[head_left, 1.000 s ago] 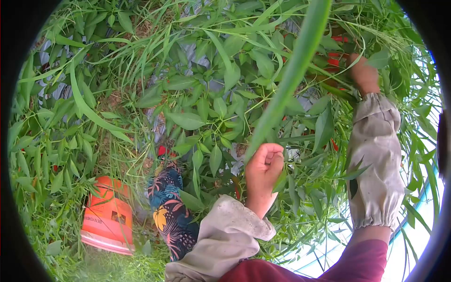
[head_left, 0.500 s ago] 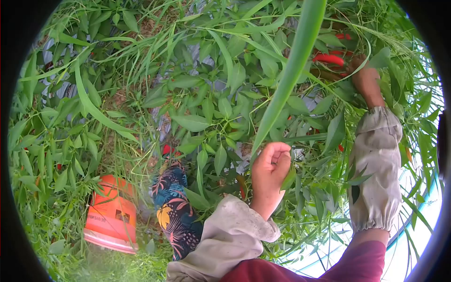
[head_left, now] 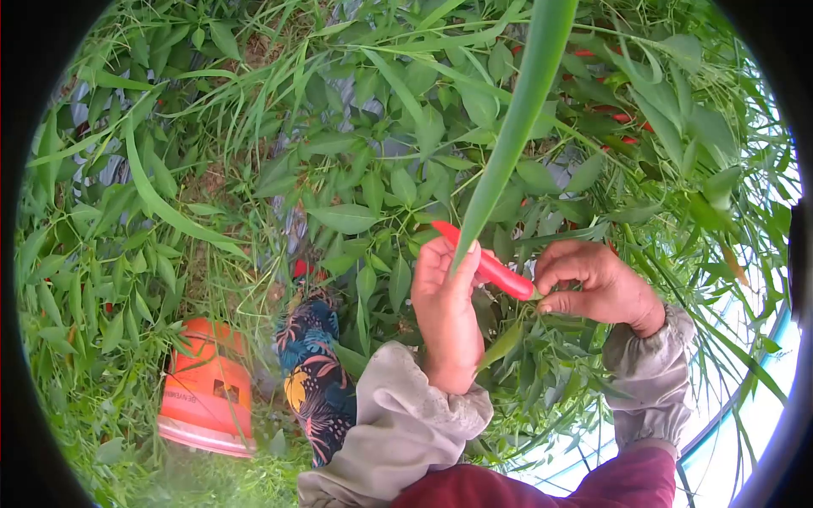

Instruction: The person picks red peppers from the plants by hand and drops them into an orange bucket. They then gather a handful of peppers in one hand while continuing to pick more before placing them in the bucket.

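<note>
Right hand [head_left: 597, 284]: fingers pinched on one end of a long glossy red chilli pepper [head_left: 495, 271]. Left hand [head_left: 445, 313]: fingers loosely spread, touching the pepper's other end. Green leafy plants [head_left: 347, 218] surround both.

The orange bucket's [head_left: 207, 398] small printed label is too blurred to read.

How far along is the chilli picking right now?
Done: one long red chilli pepper looks free of the plant. In hand: the right hand pinches its thick end while it lies across the left hand, whose grip is unclear. Left: more small red chillies hang among the leaves at upper right. The orange plastic bucket stands on the ground at lower left, its contents hidden.
</note>
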